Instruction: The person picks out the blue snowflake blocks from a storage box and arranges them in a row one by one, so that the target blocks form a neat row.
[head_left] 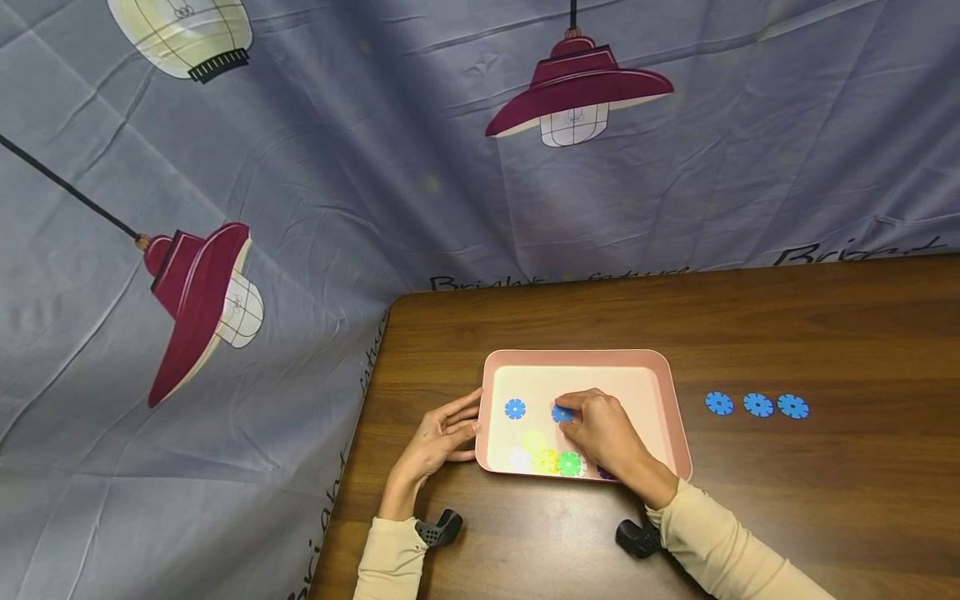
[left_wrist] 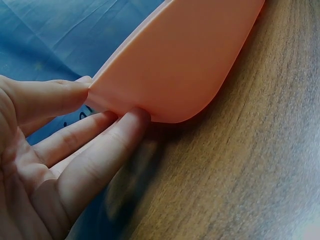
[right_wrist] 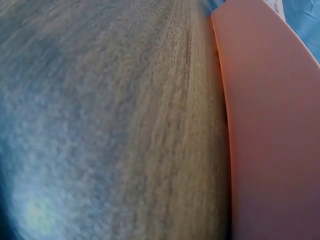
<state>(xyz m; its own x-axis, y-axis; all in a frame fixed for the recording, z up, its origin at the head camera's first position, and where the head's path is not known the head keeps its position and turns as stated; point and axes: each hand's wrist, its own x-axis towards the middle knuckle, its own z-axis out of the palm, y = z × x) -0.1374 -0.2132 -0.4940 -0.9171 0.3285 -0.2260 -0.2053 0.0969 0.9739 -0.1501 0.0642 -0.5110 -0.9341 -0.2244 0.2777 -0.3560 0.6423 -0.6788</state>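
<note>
A pink tray [head_left: 678,429] with a pale inside lies on the table. My right hand [head_left: 611,433] reaches over its near right side and pinches a blue notched disc [head_left: 561,413] between thumb and fingers. Left of it in the tray lies another blue disc [head_left: 515,408]. With fairly straight fingers, my left hand [head_left: 435,442] touches the tray's left side. The left wrist view shows its thumb at the rim and other fingertips against the outer wall [left_wrist: 175,65]. The right wrist view shows the tray's outer wall [right_wrist: 275,125] but not the hand.
Along the tray's near edge lie a green disc [head_left: 570,464], a yellow disc [head_left: 546,461] and glare-washed pale ones; a dark purple one is partly hidden under the right hand. Three blue discs [head_left: 758,405] form a row right of the tray. A printed curtain [head_left: 450,183] hangs behind the table.
</note>
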